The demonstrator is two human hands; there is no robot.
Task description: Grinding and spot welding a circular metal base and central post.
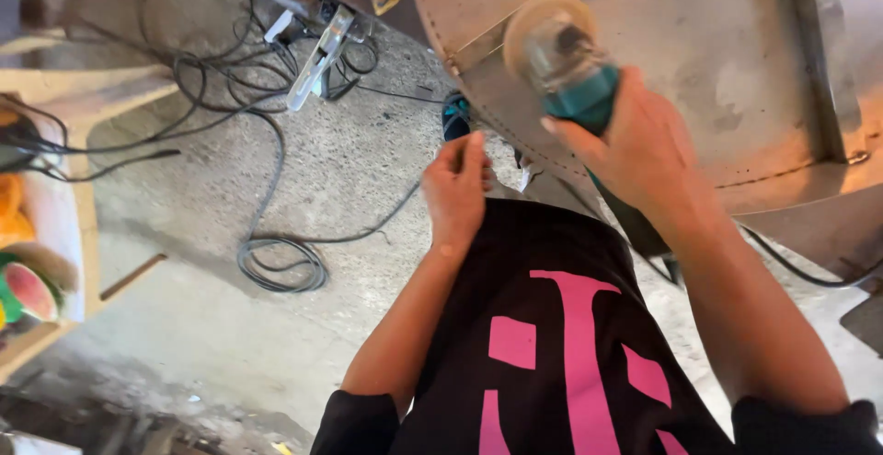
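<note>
Teal angle grinder [572,67] gripped firmly in right hand [644,147] against curved steel sheet [727,59], left hand [457,188] loosely curled and empty (near the disc edge), risking kickback, with black cable [276,262] underfoot.

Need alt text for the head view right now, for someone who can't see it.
The right hand grips a teal angle grinder, its disc against a large metal sheet. The left hand hangs free above a concrete floor strewn with black cables.
</note>
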